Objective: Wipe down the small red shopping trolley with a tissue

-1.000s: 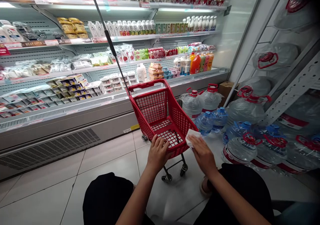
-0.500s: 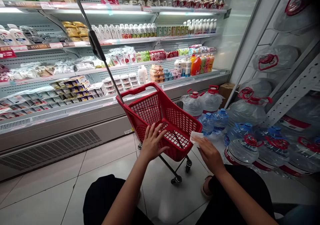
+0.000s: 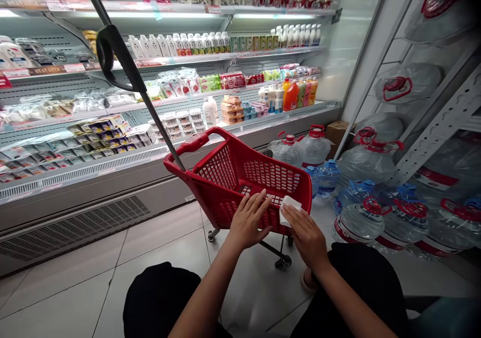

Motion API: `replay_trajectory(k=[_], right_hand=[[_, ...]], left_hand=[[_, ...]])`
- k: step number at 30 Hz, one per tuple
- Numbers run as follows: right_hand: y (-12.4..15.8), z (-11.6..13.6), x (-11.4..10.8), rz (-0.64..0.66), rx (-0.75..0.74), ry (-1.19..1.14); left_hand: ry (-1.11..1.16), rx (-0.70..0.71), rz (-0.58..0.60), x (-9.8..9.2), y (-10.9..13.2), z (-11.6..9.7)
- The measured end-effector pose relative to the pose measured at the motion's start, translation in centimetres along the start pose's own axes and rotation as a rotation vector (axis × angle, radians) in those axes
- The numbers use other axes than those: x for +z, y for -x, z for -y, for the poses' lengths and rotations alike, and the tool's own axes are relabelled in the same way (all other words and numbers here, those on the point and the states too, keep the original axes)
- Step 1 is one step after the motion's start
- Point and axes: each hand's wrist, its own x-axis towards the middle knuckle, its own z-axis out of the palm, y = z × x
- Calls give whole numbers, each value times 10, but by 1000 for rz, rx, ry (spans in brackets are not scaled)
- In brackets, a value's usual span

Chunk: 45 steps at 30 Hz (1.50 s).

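Note:
A red plastic shopping basket on wheels stands on the tiled floor in front of me, its long grey pull handle slanting up to the left. My left hand lies flat with fingers spread on the basket's near wall. My right hand presses a white cloth against the basket's near right corner, fingers laid over it. My knees in black clothing show at the bottom.
A chilled display case with dairy, drinks and packaged food runs along the left and back. Large water jugs crowd the floor at the right under a white metal rack. A cardboard box sits in the far corner.
The basket has turned, its handle end swinging left and nearer. My left hand moved from the rim to lie flat on the near wall; my right hand kept the cloth on the corner.

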Motion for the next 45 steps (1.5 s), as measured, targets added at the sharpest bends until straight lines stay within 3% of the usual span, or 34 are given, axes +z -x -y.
replay_trajectory(k=[2,5,8,14,18,23,27,31,35,39,42,45], right_hand=[[7,-17,-7,-12,14,23],[19,-41,-16,-73,99,52],[19,-49,-16,-130,179,60],[-27,-4,12,-57,68,-30],[-46,13,20,-14,19,-88],[-27,-21,7,-44,33,-49],[-17,-41,4,-62,112,-45],[-36,-18,17,-71,110,-80],[-79,41,38,-70,-10,-183],[-120,92,54,-113,-77,-302],[-125,93,54,-93,-114,-323],[-105,60,46,-84,-85,-283]], left_hand=[[-29,-8,-21,-11,5,14],[-122,-164,-123,-29,13,35],[-172,-238,-170,-37,15,37],[-157,-248,-153,-26,1,5],[-126,-215,-136,-33,-1,9],[-166,-300,-237,-63,4,32],[-170,-310,-224,-75,-2,31],[-150,-316,-225,-75,-10,18],[-176,-314,-223,-77,-11,10],[-206,-284,-222,-82,-7,15],[-215,-267,-269,-85,-2,26],[-216,-229,-263,-84,2,33]])
